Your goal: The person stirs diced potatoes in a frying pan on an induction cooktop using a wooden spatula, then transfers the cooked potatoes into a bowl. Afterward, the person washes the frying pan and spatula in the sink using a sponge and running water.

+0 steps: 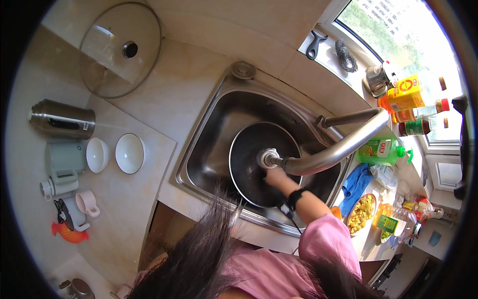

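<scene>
My right hand (275, 177) reaches over a black frying pan or wok (245, 164) in the stainless steel sink (213, 130). The faucet's spout (328, 162) ends right above the hand and covers part of it, so its fingers are not clear. A black band (295, 197) is around the right wrist. The pan has a pale rim and lies tilted in the basin. My left hand is out of view; long dark hair covers the area at the pan's near left side, where a shiny narrow piece (236, 213) shows at the sink's front edge.
Left of the sink are two white bowls (130, 153), a pink mug (87, 203), a kettle (62, 119) and a glass lid (119, 71). Rightward stand a green soap bottle (379, 150), a blue cloth (354, 185), a plate of yellow food (361, 215) and an oil bottle (392, 220).
</scene>
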Action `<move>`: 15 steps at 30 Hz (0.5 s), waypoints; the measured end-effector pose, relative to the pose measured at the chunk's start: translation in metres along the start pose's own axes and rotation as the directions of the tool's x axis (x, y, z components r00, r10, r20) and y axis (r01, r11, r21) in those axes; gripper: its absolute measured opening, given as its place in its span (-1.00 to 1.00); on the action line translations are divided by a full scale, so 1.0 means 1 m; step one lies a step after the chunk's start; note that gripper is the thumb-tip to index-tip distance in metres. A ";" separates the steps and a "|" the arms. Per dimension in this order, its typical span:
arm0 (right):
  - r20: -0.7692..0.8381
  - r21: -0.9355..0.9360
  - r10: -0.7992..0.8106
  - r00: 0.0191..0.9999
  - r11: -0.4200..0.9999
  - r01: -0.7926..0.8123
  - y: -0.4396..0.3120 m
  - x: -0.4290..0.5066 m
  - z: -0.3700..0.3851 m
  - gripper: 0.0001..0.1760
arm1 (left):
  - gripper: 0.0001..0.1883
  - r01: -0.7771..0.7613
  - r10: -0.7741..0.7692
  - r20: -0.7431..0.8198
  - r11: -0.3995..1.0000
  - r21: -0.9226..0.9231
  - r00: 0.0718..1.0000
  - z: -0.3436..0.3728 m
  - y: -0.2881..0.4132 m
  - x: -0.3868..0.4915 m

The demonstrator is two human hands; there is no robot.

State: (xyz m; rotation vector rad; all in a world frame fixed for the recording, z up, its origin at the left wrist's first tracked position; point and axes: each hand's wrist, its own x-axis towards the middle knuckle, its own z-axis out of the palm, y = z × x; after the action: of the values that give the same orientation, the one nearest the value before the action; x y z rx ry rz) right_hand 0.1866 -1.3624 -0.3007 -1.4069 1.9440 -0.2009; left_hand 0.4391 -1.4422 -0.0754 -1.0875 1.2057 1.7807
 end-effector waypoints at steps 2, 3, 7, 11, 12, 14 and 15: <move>0.238 0.038 -0.086 0.968 0.996 0.080 -0.010 -0.005 -0.007 -0.44 | -0.74 -0.002 0.002 0.000 1.000 0.024 1.000 0.000 0.001 0.000; 0.010 0.084 -0.268 0.963 0.960 0.266 -0.015 -0.002 -0.010 -0.51 | -0.74 -0.006 0.006 -0.005 0.999 0.034 1.000 0.001 0.001 0.001; -0.253 0.107 0.029 0.967 0.994 -0.002 -0.019 -0.008 -0.024 -0.61 | -0.73 -0.005 0.007 -0.037 0.999 0.052 0.999 0.001 -0.001 0.001; 0.073 -0.081 0.038 0.997 0.996 -0.033 -0.022 -0.017 -0.024 -0.56 | -0.73 -0.024 0.026 -0.036 0.998 0.057 0.999 0.000 -0.003 0.001; -0.060 -0.029 -0.028 0.998 0.999 0.026 -0.018 -0.009 -0.024 -0.58 | -0.74 -0.033 0.036 -0.046 0.997 0.077 0.998 0.000 -0.003 0.001; -0.056 0.106 -0.115 0.992 0.987 0.121 -0.013 -0.004 -0.020 -0.60 | -0.74 -0.038 0.044 -0.055 0.994 0.101 0.998 0.001 -0.002 0.003; 0.011 0.194 -0.149 0.989 0.970 0.144 -0.009 0.005 -0.021 -0.60 | -0.75 -0.040 0.047 -0.059 0.993 0.113 0.997 0.002 -0.002 0.004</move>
State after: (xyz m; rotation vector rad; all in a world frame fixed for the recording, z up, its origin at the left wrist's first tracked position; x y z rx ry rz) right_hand 0.1802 -1.3762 -0.2833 -1.4161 1.7497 -0.4272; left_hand 0.4389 -1.4391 -0.0790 -1.0658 1.3593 1.7008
